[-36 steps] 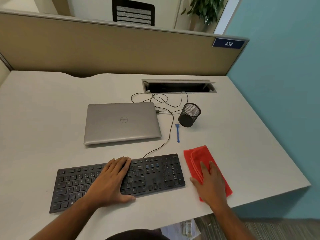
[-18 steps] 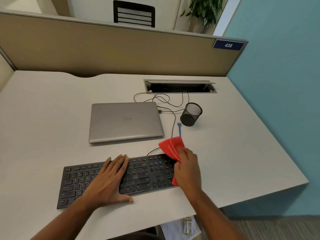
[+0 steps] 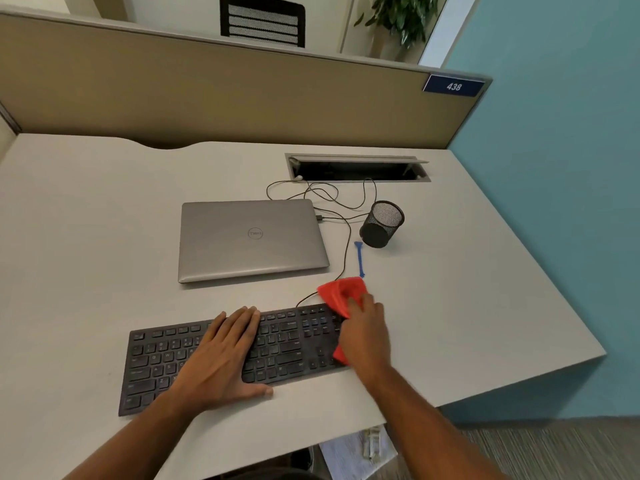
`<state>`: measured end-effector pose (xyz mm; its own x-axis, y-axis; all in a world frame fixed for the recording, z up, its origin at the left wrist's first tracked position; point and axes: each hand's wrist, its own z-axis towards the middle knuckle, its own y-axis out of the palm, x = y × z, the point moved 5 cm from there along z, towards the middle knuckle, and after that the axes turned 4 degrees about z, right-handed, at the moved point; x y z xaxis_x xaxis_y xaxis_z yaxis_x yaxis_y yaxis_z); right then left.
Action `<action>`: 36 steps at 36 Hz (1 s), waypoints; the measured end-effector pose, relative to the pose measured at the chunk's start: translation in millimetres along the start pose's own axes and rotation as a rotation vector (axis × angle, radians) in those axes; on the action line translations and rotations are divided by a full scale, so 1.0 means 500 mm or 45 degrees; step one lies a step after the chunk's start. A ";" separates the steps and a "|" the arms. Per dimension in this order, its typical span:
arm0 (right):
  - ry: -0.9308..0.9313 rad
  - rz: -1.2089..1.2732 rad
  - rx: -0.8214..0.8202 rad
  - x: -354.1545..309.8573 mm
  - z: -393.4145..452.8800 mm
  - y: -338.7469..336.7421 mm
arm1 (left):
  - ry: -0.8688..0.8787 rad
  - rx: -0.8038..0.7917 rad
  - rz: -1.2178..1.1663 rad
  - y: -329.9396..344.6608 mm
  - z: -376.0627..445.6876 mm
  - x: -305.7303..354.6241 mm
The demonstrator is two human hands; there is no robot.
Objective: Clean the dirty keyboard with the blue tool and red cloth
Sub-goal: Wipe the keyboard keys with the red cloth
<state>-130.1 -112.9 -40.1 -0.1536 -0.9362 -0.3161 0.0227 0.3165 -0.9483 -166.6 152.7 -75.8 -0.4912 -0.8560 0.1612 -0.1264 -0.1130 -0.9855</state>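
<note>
A right hand [image 3: 365, 336] grips the red cloth [image 3: 341, 294] over the keyboard's [image 3: 287, 344] right end; the left hand [image 3: 221, 355] lies flat mid-keyboard.

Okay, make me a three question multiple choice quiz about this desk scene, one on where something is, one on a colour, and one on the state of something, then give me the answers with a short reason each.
1. Where does the blue tool lie?
A. On the keyboard
B. On the desk between the laptop and the mesh cup
C. Inside the mesh cup

2. What colour is the cloth held by the right hand?
A. Red
B. Green
C. White

3. What state is the laptop in?
A. Open, screen lit
B. Closed, lid down
C. Standing on its edge

Answers:
1. B, it lies flat on the bare desk, just in front of the mesh cup and right of the laptop.
2. A, the bunched cloth pressed on the right end of the keyboard is bright red.
3. B, only its grey lid with a round logo shows.
</note>
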 end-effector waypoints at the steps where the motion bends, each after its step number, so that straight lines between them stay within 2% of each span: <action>1: 0.029 -0.008 -0.012 0.007 0.007 -0.006 | -0.002 0.003 -0.001 0.001 0.000 0.000; 6: 0.079 0.009 -0.022 -0.055 -0.019 0.011 | -0.002 0.002 -0.008 0.001 0.000 -0.001; 11: -0.208 0.136 -0.161 -0.176 -0.103 0.054 | 0.006 0.027 -0.032 0.003 0.000 -0.001; 15: -0.281 0.009 -0.118 -0.133 -0.076 0.042 | 0.002 0.014 -0.033 0.003 0.000 -0.003; 20: 0.063 -0.091 0.002 -0.006 0.009 -0.018 | -0.002 0.009 -0.013 0.004 -0.002 -0.005; 24: 0.137 -0.021 -0.015 -0.041 0.000 -0.021 | -0.003 0.002 -0.013 0.005 -0.001 -0.004; 26: 0.090 0.035 -0.044 -0.098 -0.029 -0.002 | -0.001 0.010 -0.011 0.004 -0.002 -0.003; 29: -0.145 0.124 -0.128 -0.195 -0.092 0.036 | 0.007 0.040 -0.030 0.000 -0.002 -0.001; 32: -0.321 0.103 -0.185 -0.216 -0.116 0.056 | 0.016 0.051 -0.043 0.000 -0.002 0.000; 34: -0.300 0.032 -0.135 -0.174 -0.089 0.045 | 0.015 0.037 -0.034 0.004 -0.001 -0.003; 36: -0.156 -0.055 -0.098 -0.107 -0.046 0.025 | 0.006 0.030 -0.018 0.008 -0.001 -0.006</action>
<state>-144.1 -55.5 -34.2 -0.0308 -0.9594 -0.2803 -0.0582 0.2816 -0.9578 -166.2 154.8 -80.1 -0.4933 -0.8521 0.1750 -0.1129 -0.1367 -0.9842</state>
